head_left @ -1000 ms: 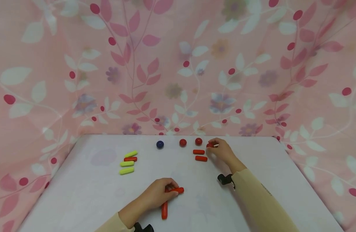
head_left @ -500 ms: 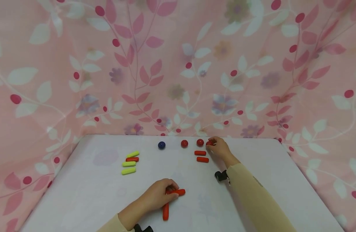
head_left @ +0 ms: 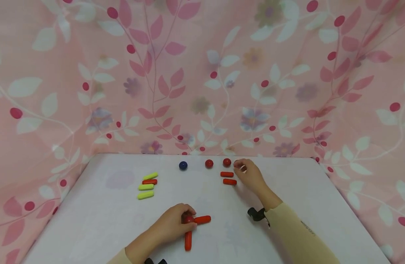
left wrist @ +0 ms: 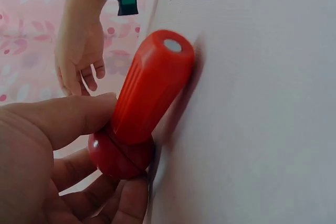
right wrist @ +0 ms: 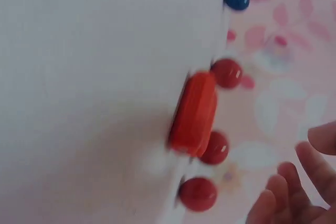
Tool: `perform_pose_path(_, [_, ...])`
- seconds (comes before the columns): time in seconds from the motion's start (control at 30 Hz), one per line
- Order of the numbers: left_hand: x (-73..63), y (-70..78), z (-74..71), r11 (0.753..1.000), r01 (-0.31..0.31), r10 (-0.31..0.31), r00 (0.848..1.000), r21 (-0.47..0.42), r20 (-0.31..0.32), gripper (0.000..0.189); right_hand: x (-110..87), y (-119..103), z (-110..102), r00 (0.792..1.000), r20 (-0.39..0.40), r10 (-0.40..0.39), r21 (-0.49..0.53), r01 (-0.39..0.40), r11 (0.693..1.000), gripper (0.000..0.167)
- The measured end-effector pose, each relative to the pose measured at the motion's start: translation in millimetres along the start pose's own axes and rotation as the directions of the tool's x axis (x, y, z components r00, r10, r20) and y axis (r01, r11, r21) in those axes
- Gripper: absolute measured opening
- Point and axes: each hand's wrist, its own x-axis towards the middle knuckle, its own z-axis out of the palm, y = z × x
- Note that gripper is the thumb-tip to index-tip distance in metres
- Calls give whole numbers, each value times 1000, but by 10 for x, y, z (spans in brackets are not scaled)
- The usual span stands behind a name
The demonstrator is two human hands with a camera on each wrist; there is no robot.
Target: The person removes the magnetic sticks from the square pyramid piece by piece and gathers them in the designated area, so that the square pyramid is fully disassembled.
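My left hand (head_left: 172,223) pinches a red ball (left wrist: 121,153) between thumb and fingers, low over the white table. One red stick (head_left: 202,219) points right from the ball; a second red stick (head_left: 188,241) points toward me. A silvery disc shows on the near stick end in the left wrist view, where only one stick is visible. My right hand (head_left: 250,176) hovers at the back right, its fingers loose and holding nothing. Just beyond its fingers in the right wrist view lies a red ball (right wrist: 198,193), mostly hidden by the hand in the head view.
Two more red balls (head_left: 209,164) and a dark blue ball (head_left: 183,165) line the table's back edge. Two red sticks (head_left: 229,182) lie left of my right hand. Farther left is a row of yellow sticks (head_left: 145,195) with one red stick (head_left: 150,181). A floral curtain (head_left: 202,73) hangs behind.
My right hand has set its red ball down beside the other red balls, let go and drawn back slightly. My left hand has shifted left, so the ball between the sticks now shows.
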Motion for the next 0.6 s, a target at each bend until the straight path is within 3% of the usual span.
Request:
perform_pose_path(0.1, [30, 5, 22, 1000, -19, 19, 1000, 10, -24, 28, -181, -118, 68, 991, 126, -46, -20, 49, 999, 11])
perform_pose_path(0.17, [52, 3, 36, 999, -29, 29, 999, 14, -39, 27, -283, -166, 140, 967, 244, -76, -60, 94, 994, 7])
perform_pose_path(0.23, [84, 3, 49, 999, -41, 42, 998, 10, -53, 26, -374, -192, 224, 924, 368, -105, -76, 142, 987, 4])
perform_pose_path(0.33, [130, 5, 68, 998, -60, 59, 996, -11, -64, 25, -491, -243, 333, 842, 528, -108, -57, 162, 985, 4])
perform_pose_path(0.43, [154, 20, 90, 997, -73, 70, 995, -40, -65, 26, -570, -296, 404, 792, 603, -94, -30, 141, 990, 5])
perform_pose_path(0.6, [163, 67, 124, 993, -82, 77, 995, -85, -61, 28, -625, -344, 431, 759, 643, -100, 24, 111, 994, 6])
